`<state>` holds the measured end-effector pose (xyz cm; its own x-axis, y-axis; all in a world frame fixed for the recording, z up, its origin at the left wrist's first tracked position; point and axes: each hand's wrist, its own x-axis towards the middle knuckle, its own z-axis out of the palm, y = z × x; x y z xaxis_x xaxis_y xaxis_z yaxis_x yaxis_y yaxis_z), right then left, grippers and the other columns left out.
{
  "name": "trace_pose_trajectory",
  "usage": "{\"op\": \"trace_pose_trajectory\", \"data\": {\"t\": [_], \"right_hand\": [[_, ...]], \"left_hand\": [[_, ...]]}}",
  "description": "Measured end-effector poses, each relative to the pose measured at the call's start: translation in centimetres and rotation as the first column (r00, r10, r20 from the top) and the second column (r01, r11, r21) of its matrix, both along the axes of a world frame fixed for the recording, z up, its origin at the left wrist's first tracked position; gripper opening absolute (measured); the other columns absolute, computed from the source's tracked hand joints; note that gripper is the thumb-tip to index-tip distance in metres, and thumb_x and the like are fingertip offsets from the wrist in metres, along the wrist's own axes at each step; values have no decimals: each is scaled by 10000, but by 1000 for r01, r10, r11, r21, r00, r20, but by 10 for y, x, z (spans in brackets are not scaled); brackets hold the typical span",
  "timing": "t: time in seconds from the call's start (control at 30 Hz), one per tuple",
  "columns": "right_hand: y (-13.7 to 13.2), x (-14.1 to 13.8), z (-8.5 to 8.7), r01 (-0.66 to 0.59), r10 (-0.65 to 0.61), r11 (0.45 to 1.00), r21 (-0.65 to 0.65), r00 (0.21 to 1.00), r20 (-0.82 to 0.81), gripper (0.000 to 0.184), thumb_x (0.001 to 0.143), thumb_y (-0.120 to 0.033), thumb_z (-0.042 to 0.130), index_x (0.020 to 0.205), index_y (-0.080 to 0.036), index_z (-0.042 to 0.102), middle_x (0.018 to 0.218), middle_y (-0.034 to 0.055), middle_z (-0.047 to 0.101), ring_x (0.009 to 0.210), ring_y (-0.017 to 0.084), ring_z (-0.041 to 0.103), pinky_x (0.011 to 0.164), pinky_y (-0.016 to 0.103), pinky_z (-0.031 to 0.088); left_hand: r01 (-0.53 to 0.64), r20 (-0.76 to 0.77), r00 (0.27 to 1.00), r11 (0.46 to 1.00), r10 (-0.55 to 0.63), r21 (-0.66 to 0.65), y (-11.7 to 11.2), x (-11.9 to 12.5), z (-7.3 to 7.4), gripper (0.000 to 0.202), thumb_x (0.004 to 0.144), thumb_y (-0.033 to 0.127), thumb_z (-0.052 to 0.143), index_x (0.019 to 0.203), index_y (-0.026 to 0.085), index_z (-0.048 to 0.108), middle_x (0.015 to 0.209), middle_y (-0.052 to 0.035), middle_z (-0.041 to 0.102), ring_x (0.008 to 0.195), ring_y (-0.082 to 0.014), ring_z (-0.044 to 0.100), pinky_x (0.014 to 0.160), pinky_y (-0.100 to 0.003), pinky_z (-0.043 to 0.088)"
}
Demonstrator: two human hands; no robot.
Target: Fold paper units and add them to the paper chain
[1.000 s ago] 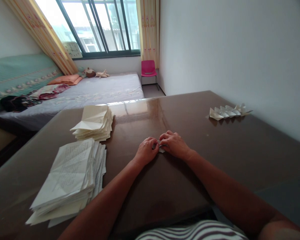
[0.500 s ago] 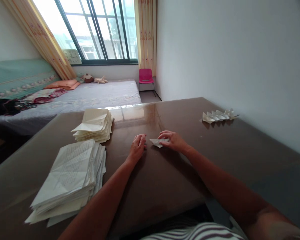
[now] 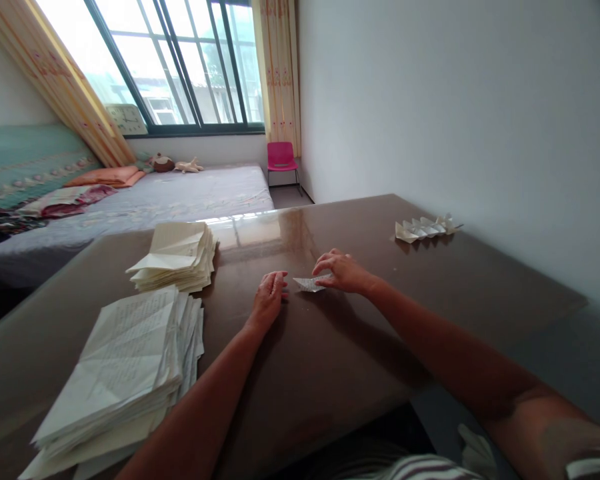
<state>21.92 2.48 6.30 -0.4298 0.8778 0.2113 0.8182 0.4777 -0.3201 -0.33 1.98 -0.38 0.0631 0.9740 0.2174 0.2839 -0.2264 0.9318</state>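
Note:
A small folded piece of printed paper (image 3: 306, 285) with pointed ends lies on the brown table, right of centre. Over its right end is my right hand (image 3: 343, 272), the thumb against the paper and the index finger curved above it; the hand covers part of the paper. My left hand (image 3: 269, 297) rests on the tabletop just left of the folded paper, apart from it. Its fingers lie side by side, loosely bent, and nothing is in them.
A stack of creased printed sheets (image 3: 115, 360) lies at the left, with a cream paper stack (image 3: 175, 250) behind it. A row of folded paper pieces (image 3: 425, 230) sits near the wall at right. Beyond the table (image 3: 300, 373) are a bed (image 3: 220, 187) and a pink chair (image 3: 281, 157).
The view has shifted slightly, so the scene sits farther left. My right index finger looks a little higher over the folded paper. My left hand stays resting on the table.

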Motion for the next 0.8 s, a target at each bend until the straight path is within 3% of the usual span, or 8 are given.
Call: {"op": "trace_pose_trajectory", "data": {"t": [0.2,0.27,0.37,0.6,0.73,0.8], "right_hand": [[4,-10,-14,21,-5,994,-108,990,141,100,766,-299,665,842,-285,729,1093,2,663,1033,215,531,817,336,428],[12,4,-13,106,-91,991,-82,982,168,125,793,-336,632,863,-309,731,1094,-20,665,1035,198,529,816,312,429],[28,46,-6,311,-304,950,-7,933,195,140,802,-364,616,844,-316,740,1122,-24,658,1074,212,498,861,338,414],[67,179,3,676,-696,718,167,695,179,225,831,-308,548,891,-222,747,1342,72,524,1248,325,308,948,533,320],[95,232,14,822,-838,545,165,524,152,276,833,-395,516,967,-307,741,1330,13,541,1220,327,347,923,506,369],[112,247,23,838,-849,525,150,506,150,345,851,-437,473,1041,-295,724,1270,50,586,1186,343,375,872,487,403]], "left_hand": [[6,-5,1000,1000,-6,-14,-1,-3,2,480,885,537,396,1062,150,619,1088,-106,582,902,-187,618,660,-282,570],[4,-3,1000,1000,-4,-17,0,-5,2,504,872,559,404,1068,147,620,1086,-106,582,909,-198,618,660,-297,573],[21,-29,999,1000,-22,-18,3,-6,0,518,859,578,415,1057,151,631,1075,-102,587,915,-205,617,670,-308,573],[50,-99,994,999,-52,-17,7,-8,-4,486,860,567,423,1061,177,632,1108,-88,574,920,-199,615,682,-307,575],[57,-115,992,998,-59,-19,7,-9,-5,455,854,553,446,1056,190,632,1118,-79,566,914,-192,613,692,-307,577],[59,-118,991,998,-61,-20,7,-10,-4,442,853,544,454,1053,194,634,1118,-78,566,921,-193,611,697,-307,577]]}}
